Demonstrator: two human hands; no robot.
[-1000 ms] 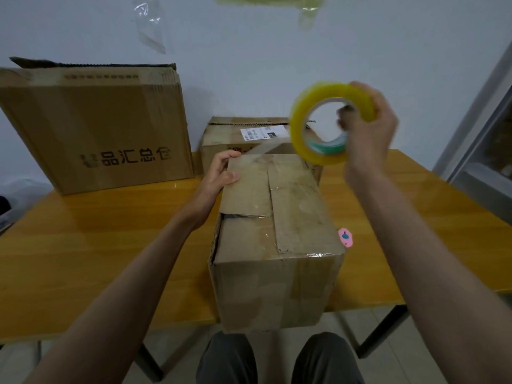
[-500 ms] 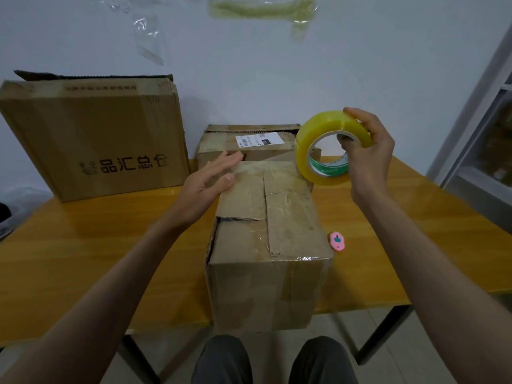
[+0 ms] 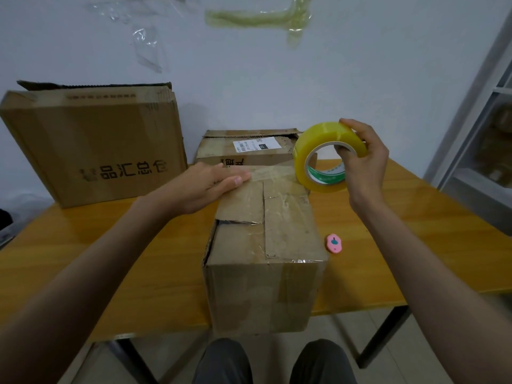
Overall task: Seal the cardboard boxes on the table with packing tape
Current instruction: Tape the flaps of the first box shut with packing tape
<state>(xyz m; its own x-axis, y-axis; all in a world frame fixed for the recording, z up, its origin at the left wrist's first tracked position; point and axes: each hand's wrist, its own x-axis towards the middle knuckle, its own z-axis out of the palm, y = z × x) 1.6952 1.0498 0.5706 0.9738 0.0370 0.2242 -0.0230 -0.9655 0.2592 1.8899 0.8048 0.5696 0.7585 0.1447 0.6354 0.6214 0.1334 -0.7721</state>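
Note:
A worn cardboard box stands at the table's near edge, its top flaps folded down and overlapping. My left hand lies flat on the far left corner of its top, fingers pressing the end of a clear tape strip. That strip runs right to a yellow roll of packing tape, which my right hand grips above the box's far right corner. Behind it sits a smaller box with a white label. A large printed box stands at the back left.
A small pink cutter lies on the wooden table just right of the near box. Scraps of used tape hang on the white wall. A grey shelf frame stands at the right. My knees show below the table edge.
My right hand has lowered the tape roll toward the box's far right corner. My left hand has flattened onto the far left corner, pinning the tape end. The view has tilted down.

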